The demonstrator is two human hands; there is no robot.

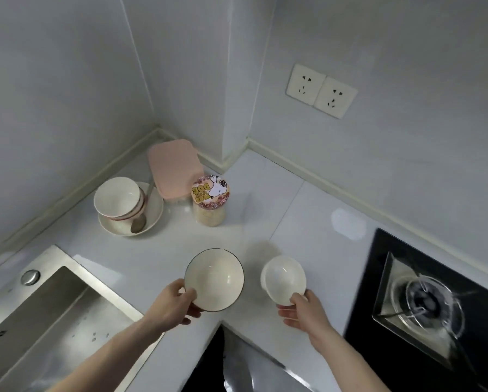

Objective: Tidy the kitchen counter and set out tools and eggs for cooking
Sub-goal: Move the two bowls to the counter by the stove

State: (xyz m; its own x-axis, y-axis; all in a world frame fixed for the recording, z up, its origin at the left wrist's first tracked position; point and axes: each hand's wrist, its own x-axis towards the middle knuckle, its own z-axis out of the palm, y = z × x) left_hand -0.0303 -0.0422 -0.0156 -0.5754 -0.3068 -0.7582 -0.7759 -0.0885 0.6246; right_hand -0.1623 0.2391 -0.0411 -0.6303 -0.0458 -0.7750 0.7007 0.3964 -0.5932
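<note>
I have my left hand point(171, 302) pinching the dark-rimmed bowl point(214, 279) and my right hand point(302, 309) pinching the small white bowl point(284, 279) over the counter's point(293, 210) front edge, probably bound for the corner stack.

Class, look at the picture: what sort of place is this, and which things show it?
Most likely a home kitchen: a steel sink, a gas stove and stacked bowls on the counter.

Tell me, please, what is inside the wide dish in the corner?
The wide dish holds a tilted stack of bowls and a metal spoon. The dish floor under the stack is hidden.
</note>
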